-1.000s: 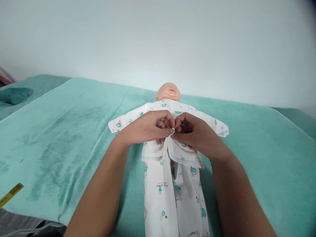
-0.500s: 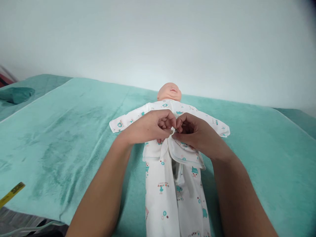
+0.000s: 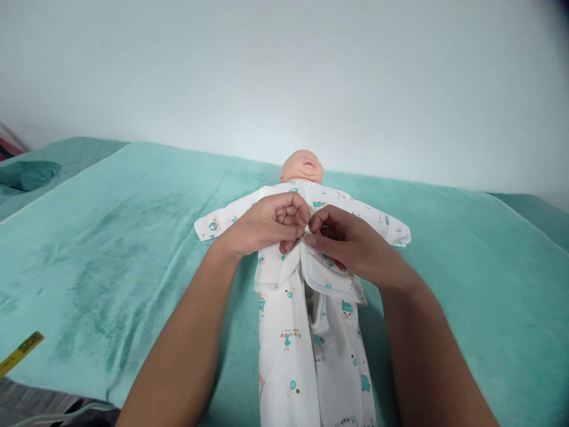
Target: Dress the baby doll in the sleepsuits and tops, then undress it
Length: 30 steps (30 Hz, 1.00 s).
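Note:
A baby doll (image 3: pixel 303 166) lies on its back on a teal towel (image 3: pixel 111 237), head towards the wall. It wears a white printed shirt (image 3: pixel 329 279) and matching white trousers (image 3: pixel 288 356). My left hand (image 3: pixel 267 224) and my right hand (image 3: pixel 344 240) meet over the doll's chest. Both are closed in a pinch on the two front edges of the shirt, thumbs and fingertips pressed together at the opening. Below my hands the shirt's lower flaps hang apart. What lies between my fingertips is hidden.
The teal towel covers a wide bed against a pale wall (image 3: pixel 284 71). A rolled dark-green cloth (image 3: pixel 26 174) lies at the far left. A yellow measuring tape (image 3: pixel 20 353) shows at the lower left edge.
My hands have stayed pinched on the shirt front and shifted slightly up the chest; the fingers have rearranged a little. The doll has not moved.

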Tool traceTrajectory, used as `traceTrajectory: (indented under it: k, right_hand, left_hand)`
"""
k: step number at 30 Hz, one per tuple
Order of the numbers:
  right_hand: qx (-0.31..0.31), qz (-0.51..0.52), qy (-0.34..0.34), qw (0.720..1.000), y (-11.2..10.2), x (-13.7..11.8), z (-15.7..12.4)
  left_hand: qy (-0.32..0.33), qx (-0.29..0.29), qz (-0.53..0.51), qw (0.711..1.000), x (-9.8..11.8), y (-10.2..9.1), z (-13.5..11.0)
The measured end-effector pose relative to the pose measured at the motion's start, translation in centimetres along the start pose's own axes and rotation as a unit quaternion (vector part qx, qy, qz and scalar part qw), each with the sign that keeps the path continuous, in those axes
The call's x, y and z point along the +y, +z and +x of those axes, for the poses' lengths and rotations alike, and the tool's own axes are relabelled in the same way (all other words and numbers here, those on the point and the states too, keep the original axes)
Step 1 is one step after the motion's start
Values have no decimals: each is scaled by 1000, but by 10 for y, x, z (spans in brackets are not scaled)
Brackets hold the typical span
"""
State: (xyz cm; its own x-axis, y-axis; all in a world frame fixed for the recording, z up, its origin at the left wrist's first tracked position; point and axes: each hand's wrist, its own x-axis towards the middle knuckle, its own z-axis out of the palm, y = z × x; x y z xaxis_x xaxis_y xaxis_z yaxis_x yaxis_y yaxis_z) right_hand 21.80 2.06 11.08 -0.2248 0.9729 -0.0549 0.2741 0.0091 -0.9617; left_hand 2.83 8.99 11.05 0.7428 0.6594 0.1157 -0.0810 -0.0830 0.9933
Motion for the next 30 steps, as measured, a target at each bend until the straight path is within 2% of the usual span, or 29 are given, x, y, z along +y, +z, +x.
traceTrajectory:
  k: [5,20,27,30]
  right_hand:
    - [-28,28,-13,999,-3,2,-1]
    - [-2,44,17,999,-4,3,1]
    - [-16,65,-6,998,-4,4,2]
    - [-16,29,-8,999,-4,0,0]
  left_hand:
    - [-15,-13,-8,1000,2,-1,-2]
    - [-48,-20,25,998,9,0,-4]
    - [-33,-21,9,999,7,1,-6]
    - [-11,-1,-4,1000,1,3,-6]
